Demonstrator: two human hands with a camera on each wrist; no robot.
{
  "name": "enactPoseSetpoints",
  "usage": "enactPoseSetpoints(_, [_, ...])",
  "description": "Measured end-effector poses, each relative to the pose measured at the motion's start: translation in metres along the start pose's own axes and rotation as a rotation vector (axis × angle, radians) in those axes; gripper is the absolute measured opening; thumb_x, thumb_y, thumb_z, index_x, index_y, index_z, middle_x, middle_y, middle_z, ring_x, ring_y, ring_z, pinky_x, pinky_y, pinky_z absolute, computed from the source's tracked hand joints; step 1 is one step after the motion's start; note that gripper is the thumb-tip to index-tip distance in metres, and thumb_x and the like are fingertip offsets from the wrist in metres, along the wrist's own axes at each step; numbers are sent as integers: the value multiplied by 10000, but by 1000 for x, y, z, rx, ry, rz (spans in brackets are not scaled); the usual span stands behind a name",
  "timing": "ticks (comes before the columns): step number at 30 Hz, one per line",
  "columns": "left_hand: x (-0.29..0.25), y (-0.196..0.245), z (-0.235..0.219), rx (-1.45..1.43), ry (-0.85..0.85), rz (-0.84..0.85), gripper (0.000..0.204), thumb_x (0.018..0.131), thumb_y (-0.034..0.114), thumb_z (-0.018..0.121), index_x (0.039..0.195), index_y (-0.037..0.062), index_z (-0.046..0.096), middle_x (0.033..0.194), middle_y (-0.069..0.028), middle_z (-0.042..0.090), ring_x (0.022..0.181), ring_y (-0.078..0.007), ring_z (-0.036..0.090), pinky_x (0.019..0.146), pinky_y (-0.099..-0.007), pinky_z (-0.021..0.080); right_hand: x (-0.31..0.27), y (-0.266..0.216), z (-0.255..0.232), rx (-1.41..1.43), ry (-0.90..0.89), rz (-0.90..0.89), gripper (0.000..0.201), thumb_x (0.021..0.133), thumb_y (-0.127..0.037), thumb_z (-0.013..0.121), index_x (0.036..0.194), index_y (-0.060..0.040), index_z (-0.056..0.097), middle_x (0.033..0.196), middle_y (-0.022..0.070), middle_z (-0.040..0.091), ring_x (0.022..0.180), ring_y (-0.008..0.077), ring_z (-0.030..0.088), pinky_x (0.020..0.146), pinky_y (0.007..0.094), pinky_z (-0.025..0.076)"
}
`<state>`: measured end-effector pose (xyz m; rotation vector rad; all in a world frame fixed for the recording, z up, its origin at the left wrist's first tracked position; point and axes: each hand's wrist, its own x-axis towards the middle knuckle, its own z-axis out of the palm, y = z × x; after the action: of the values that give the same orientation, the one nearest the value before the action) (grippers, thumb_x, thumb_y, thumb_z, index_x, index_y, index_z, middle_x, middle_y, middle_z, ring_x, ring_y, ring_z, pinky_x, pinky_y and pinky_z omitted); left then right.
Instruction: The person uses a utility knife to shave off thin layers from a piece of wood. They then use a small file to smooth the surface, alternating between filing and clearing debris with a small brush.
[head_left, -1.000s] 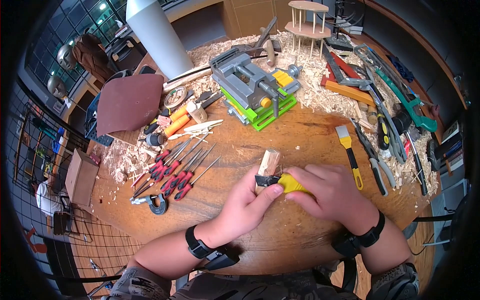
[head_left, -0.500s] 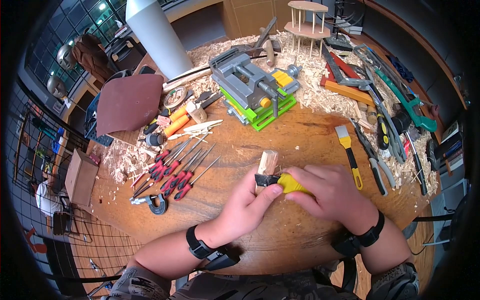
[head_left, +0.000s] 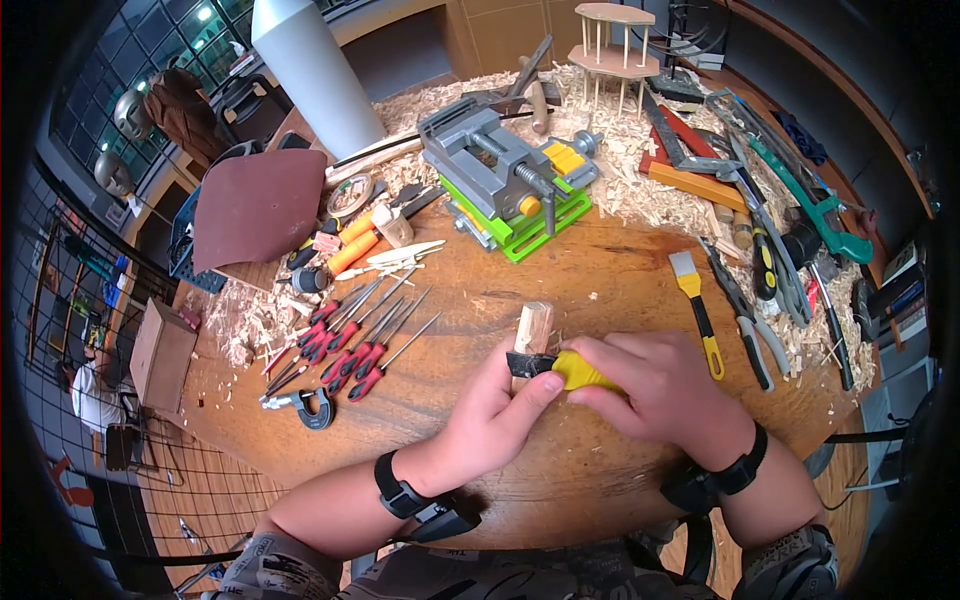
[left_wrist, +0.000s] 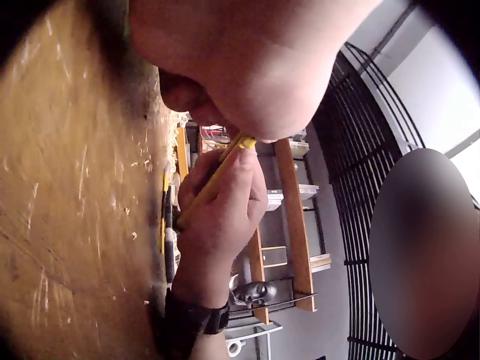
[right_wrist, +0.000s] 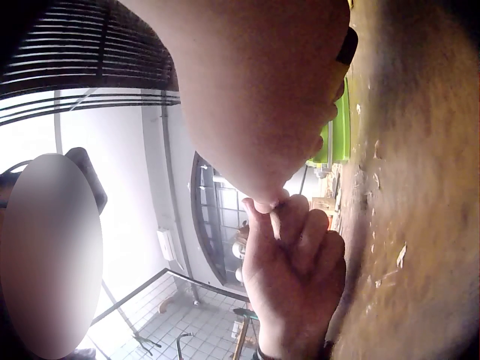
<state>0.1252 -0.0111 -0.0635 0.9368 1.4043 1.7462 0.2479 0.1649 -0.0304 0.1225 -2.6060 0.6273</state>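
Note:
A short pale wood block (head_left: 535,327) stands out from the fingers of my left hand (head_left: 486,408), which grips its lower part. Against the block lies the dark blade (head_left: 529,365) of a yellow-handled knife (head_left: 580,371). My right hand (head_left: 655,388) curls round the yellow handle, and my left thumb touches the tool where handle and blade meet. In the left wrist view, the right hand (left_wrist: 225,202) holds the long yellow handle (left_wrist: 214,180). The right wrist view shows the left hand (right_wrist: 292,270) with bent fingers; the block is hidden there.
Red-handled files (head_left: 345,350) and a micrometer (head_left: 312,408) lie to the left. Beyond the hands stands a grey and green vise (head_left: 500,170). A yellow brush (head_left: 697,305), pliers (head_left: 752,335) and a green-handled saw (head_left: 835,235) lie to the right, with wood shavings (head_left: 690,205) around.
The block, blade and both hands have shifted very slightly; the grips look the same.

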Motion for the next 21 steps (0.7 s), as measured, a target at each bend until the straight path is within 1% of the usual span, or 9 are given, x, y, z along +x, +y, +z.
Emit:
enactPoseSetpoints(3, [0, 5, 1, 28, 17, 12, 244, 1022, 110, 584, 1238, 6, 544, 1059, -9, 622, 975, -74, 548, 864, -262, 472, 1, -2, -1, 16, 3, -3, 386, 899, -332, 700, 1152, -48, 634, 835, 102, 676, 684, 287, 683, 587, 386, 540])
enactPoseSetpoints(7, [1, 1, 0, 40, 36, 35, 231, 1021, 116, 590, 1223, 10, 558, 1043, -3, 626, 963, -69, 547, 855, -259, 472, 1, -5, 0, 8, 25, 5, 382, 900, -328, 699, 1150, -46, 632, 846, 110, 680, 694, 293, 687, 589, 386, 542])
enactPoseSetpoints(10, [2, -1, -2, 70, 40, 23, 227, 1020, 124, 593, 1215, 12, 566, 1029, 1, 632, 953, -67, 550, 849, -257, 472, 1, -3, 2, 14, 53, 9, 378, 901, -323, 700, 1148, -46, 632, 853, 112, 682, 697, 296, 688, 591, 387, 542])
enactPoseSetpoints(12, [2, -1, -1, 60, 42, -17, 232, 1022, 129, 590, 1221, 13, 561, 1014, 5, 632, 945, -65, 550, 843, -255, 471, 0, -1, 1, 16, 60, 7, 376, 901, -321, 700, 1148, -46, 632, 855, 111, 683, 698, 296, 688, 592, 389, 543])
enactPoseSetpoints(14, [1, 1, 2, 61, 42, -36, 232, 1023, 129, 589, 1222, 13, 559, 1011, 4, 630, 943, -65, 548, 842, -253, 471, 0, 1, -2, 23, -13, 3, 378, 901, -322, 700, 1150, -46, 631, 856, 112, 686, 700, 296, 689, 596, 391, 544])
enactPoseSetpoints(16, [1, 2, 2, 63, 42, -56, 233, 1023, 129, 589, 1222, 12, 558, 1008, 3, 628, 942, -64, 546, 841, -252, 471, 1, 1, -1, 22, -19, 5, 378, 902, -322, 700, 1151, -47, 631, 856, 112, 687, 702, 297, 690, 598, 392, 545])
enactPoseSetpoints(18, [1, 3, 1, 46, 22, -7, 236, 1024, 131, 587, 1226, 14, 555, 999, -1, 626, 932, -63, 543, 833, -253, 472, 1, 0, -2, 20, -25, 12, 378, 902, -323, 700, 1151, -48, 631, 855, 113, 688, 704, 298, 690, 599, 392, 545])
enactPoseSetpoints(21, [0, 2, 1, 64, 45, -11, 232, 1025, 131, 586, 1223, 15, 558, 989, -2, 626, 913, -62, 541, 815, -254, 474, 2, -2, -2, 14, -18, 17, 380, 901, -323, 701, 1153, -47, 631, 861, 115, 692, 709, 300, 692, 599, 391, 545])
